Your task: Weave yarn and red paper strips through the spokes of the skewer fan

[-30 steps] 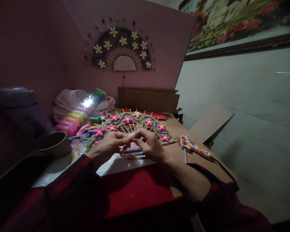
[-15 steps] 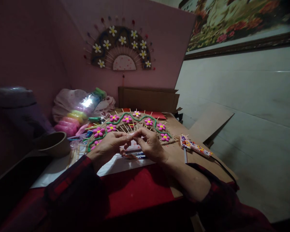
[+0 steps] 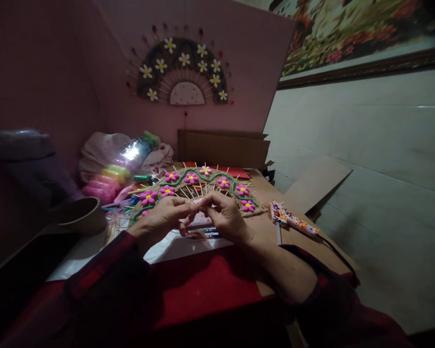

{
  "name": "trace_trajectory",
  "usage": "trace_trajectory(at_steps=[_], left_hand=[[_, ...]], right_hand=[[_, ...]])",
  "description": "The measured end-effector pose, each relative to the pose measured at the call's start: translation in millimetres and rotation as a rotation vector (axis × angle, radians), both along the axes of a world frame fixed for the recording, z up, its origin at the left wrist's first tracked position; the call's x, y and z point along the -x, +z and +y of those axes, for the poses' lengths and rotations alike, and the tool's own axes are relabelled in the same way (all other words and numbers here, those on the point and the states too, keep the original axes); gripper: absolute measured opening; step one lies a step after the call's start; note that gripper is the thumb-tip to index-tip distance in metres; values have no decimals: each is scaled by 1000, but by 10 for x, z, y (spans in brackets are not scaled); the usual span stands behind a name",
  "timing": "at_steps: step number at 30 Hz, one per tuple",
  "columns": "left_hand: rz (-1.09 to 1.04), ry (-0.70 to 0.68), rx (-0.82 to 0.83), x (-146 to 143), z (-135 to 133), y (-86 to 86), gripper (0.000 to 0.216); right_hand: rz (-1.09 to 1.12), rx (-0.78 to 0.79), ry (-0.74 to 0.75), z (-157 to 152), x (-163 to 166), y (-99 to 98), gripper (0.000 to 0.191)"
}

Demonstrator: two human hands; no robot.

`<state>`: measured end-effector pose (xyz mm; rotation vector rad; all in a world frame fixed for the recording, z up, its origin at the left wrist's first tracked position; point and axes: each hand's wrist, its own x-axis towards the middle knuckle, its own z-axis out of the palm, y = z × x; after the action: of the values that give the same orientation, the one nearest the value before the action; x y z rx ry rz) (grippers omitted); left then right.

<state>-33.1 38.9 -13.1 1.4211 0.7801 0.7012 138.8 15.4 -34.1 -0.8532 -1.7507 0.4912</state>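
My left hand and my right hand meet at the fingertips, both pinched closed. Whatever lies between the tips is too small to make out. Just behind them rests a twine-wrapped half-round fan with pink flowers, a wavy green line and thin sticks poking out of its edge. Part of its pale inner half-circle shows between the hands. Below the fingers some slim metallic tools lie on a white sheet, partly hidden by the right hand.
To the right, a flower-patterned glue gun with a cord lies on cardboard. A round bowl and colourful packs of clay stand left. A similar white-flowered fan hangs on the wall. Red cloth covers the front.
The fingertips have shifted very slightly while staying pinched together. The view has moved a touch; nothing else differs visibly.
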Motion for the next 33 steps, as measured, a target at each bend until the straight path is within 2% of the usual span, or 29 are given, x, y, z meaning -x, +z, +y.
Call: trace_trajectory(at_steps=[6, 16, 33], left_hand=[[-5, -51, -16, 24, 7, 20, 29], [-74, 16, 27, -3, -19, 4, 26], [-115, 49, 33, -19, -4, -32, 29]], right_hand=[[-5, -17, 65, 13, -29, 11, 5], [-41, -27, -49, 23, -13, -6, 4], [-78, -123, -80, 0, -6, -10, 7]])
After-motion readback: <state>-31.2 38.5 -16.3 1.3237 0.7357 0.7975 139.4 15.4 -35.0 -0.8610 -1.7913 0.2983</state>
